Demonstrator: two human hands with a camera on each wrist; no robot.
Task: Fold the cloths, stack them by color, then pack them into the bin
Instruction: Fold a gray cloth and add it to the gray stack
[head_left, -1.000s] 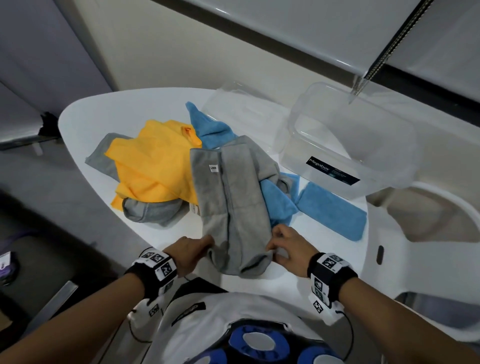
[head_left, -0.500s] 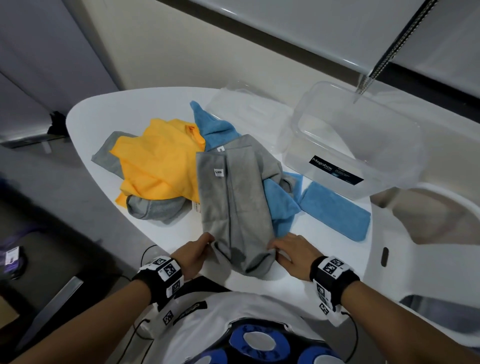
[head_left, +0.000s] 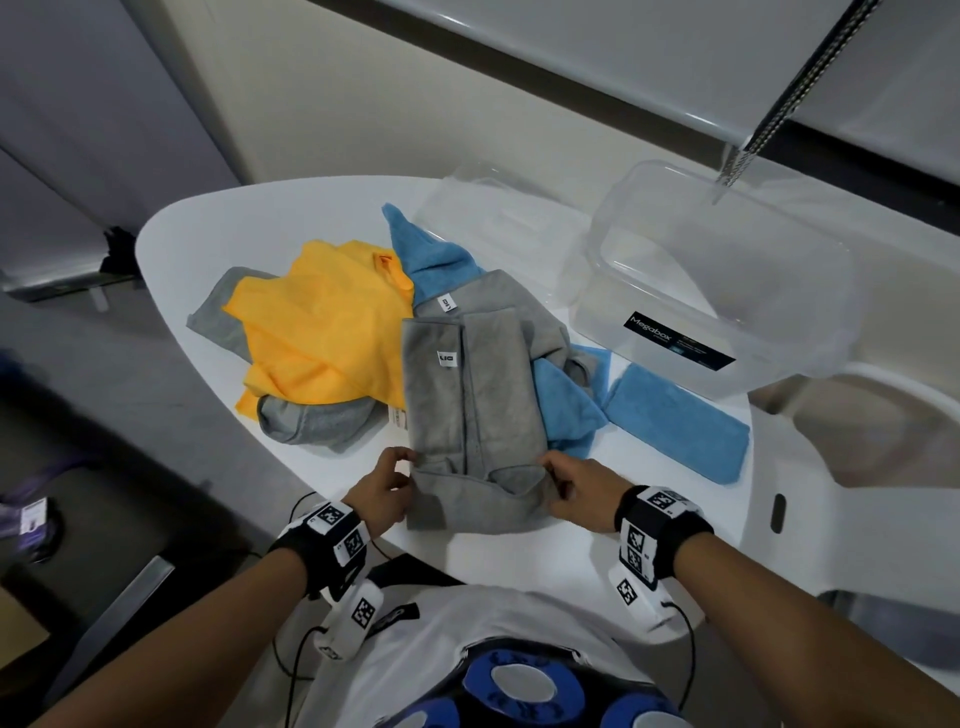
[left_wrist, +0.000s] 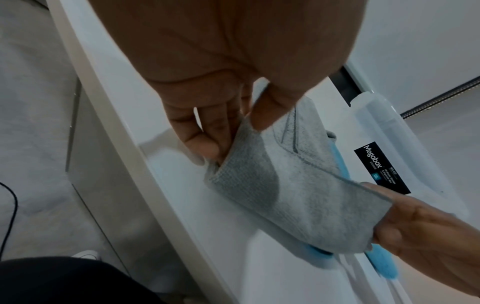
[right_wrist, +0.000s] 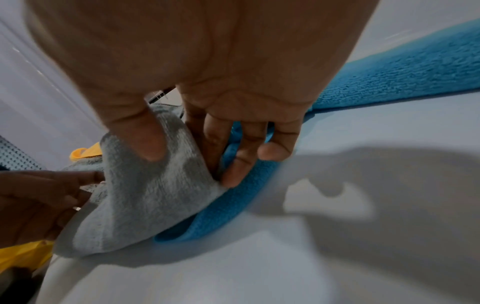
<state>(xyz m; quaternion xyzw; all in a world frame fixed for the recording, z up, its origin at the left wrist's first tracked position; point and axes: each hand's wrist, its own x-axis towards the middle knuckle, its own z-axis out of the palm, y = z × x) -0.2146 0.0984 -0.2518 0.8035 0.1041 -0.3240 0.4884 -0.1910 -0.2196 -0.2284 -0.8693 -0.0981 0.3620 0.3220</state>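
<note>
A grey cloth (head_left: 470, 395), folded lengthwise, lies on the white table (head_left: 291, 208) in front of me, over a heap of yellow cloth (head_left: 322, 322), blue cloth (head_left: 563, 410) and more grey cloth (head_left: 311, 423). My left hand (head_left: 387, 483) pinches its near left edge between thumb and fingers (left_wrist: 207, 144). My right hand (head_left: 574, 486) pinches the near right edge, thumb on top (right_wrist: 145, 139). The near end of the grey cloth (left_wrist: 298, 197) is raised off the table. A folded blue cloth (head_left: 675, 426) lies flat to the right. The clear plastic bin (head_left: 727, 270) stands empty at the back right.
A clear lid (head_left: 498, 218) lies behind the heap, left of the bin. The table edge (left_wrist: 124, 148) runs close to my body. A white chair (head_left: 857, 467) stands at the right. A beaded cord (head_left: 779, 98) hangs over the bin.
Both hands have lifted the near end of the grey cloth and carried it a little away from me, starting a crosswise fold. The heap has stayed put.
</note>
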